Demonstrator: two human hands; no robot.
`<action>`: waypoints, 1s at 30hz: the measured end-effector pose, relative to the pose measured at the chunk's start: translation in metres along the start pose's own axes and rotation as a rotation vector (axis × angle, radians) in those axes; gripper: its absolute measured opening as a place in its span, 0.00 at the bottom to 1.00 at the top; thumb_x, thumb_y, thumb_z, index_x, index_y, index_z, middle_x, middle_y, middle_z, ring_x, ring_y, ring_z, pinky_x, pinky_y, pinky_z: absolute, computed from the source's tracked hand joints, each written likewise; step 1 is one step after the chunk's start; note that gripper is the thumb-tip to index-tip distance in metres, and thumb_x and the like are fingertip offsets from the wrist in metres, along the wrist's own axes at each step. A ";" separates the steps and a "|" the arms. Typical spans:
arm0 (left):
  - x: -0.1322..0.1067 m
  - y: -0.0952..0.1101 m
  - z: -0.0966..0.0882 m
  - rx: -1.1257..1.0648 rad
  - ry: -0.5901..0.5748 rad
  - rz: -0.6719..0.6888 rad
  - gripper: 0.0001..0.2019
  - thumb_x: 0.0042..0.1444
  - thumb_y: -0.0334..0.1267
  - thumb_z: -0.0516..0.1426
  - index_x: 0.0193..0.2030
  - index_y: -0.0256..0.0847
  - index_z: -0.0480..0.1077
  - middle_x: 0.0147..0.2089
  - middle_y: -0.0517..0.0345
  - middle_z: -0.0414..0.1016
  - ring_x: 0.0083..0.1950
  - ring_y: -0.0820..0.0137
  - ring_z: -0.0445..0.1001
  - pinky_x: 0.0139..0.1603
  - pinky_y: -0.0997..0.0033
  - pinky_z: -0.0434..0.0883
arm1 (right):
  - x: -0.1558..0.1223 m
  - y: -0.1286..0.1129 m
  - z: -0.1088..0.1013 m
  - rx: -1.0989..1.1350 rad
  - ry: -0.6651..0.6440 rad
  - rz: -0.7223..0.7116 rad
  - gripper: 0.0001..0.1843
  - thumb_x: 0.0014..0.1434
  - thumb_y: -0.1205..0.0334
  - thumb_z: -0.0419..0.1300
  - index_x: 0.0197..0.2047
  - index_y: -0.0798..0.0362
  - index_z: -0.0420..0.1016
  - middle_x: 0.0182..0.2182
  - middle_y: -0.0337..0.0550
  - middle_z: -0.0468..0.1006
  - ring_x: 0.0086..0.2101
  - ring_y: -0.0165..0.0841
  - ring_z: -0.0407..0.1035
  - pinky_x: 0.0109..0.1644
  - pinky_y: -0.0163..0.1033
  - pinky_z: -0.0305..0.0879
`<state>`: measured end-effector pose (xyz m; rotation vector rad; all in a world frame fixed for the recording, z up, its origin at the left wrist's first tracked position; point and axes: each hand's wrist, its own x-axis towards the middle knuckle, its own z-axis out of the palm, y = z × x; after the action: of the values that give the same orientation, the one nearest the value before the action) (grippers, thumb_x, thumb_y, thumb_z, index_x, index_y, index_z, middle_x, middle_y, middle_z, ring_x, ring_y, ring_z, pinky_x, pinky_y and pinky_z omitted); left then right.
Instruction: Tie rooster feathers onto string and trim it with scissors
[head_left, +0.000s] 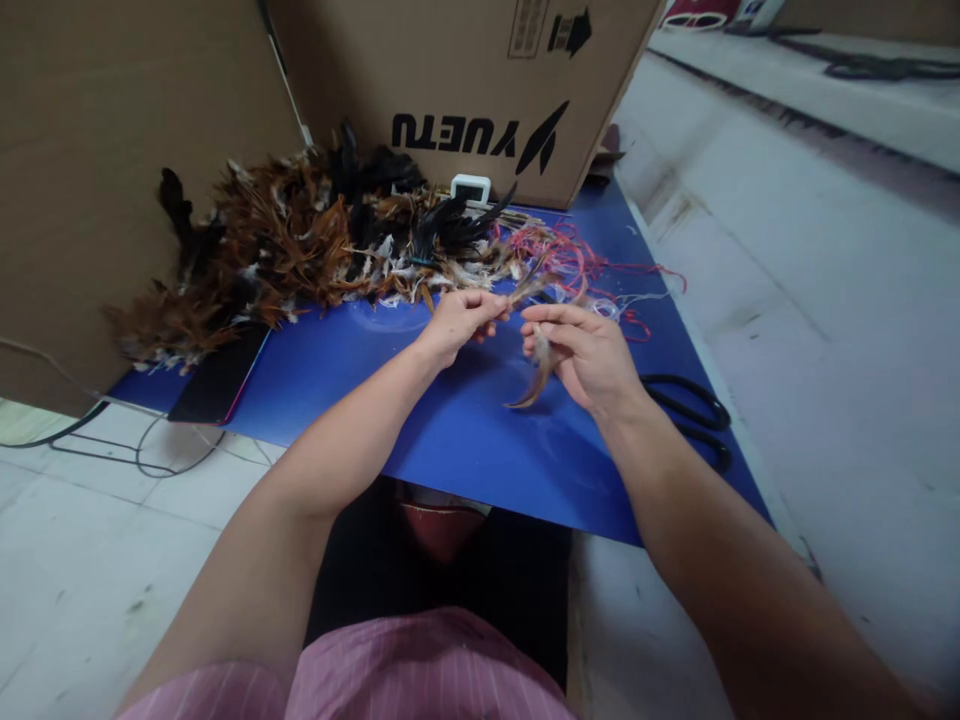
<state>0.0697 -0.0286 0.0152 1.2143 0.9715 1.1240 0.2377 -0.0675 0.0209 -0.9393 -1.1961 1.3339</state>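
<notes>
My left hand is closed in a pinch on a thin feather that reaches toward the right. My right hand is curled around a small bunch of brown feathers whose tips hang down over the blue sheet. The two hands are close together above the sheet's middle. A big heap of brown, black and white feathers lies at the sheet's far left. A tangle of red and pink string lies just beyond my hands.
Black scissors lie on the sheet right of my right wrist. A dark phone rests at the sheet's left edge, with cables on the floor. Cardboard boxes stand behind the heap. A small white device sits by the box.
</notes>
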 end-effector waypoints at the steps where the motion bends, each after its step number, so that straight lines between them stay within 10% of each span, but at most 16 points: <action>1: 0.000 0.000 0.000 -0.005 0.000 -0.006 0.12 0.55 0.42 0.65 0.28 0.34 0.73 0.27 0.61 0.75 0.22 0.83 0.65 0.22 0.81 0.60 | 0.000 0.000 -0.001 0.017 -0.001 -0.002 0.10 0.47 0.66 0.65 0.36 0.52 0.80 0.29 0.39 0.78 0.27 0.27 0.71 0.35 0.37 0.71; 30: -0.008 0.003 0.014 -0.212 -0.147 -0.242 0.10 0.57 0.38 0.64 0.31 0.33 0.71 0.24 0.63 0.72 0.20 0.84 0.66 0.21 0.82 0.59 | 0.013 0.017 -0.008 -0.188 0.255 -0.301 0.15 0.46 0.53 0.72 0.33 0.51 0.76 0.28 0.40 0.79 0.27 0.32 0.72 0.33 0.42 0.73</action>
<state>0.0809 -0.0394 0.0200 0.9653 0.8391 0.9080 0.2401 -0.0524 0.0040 -0.9844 -1.2220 0.8474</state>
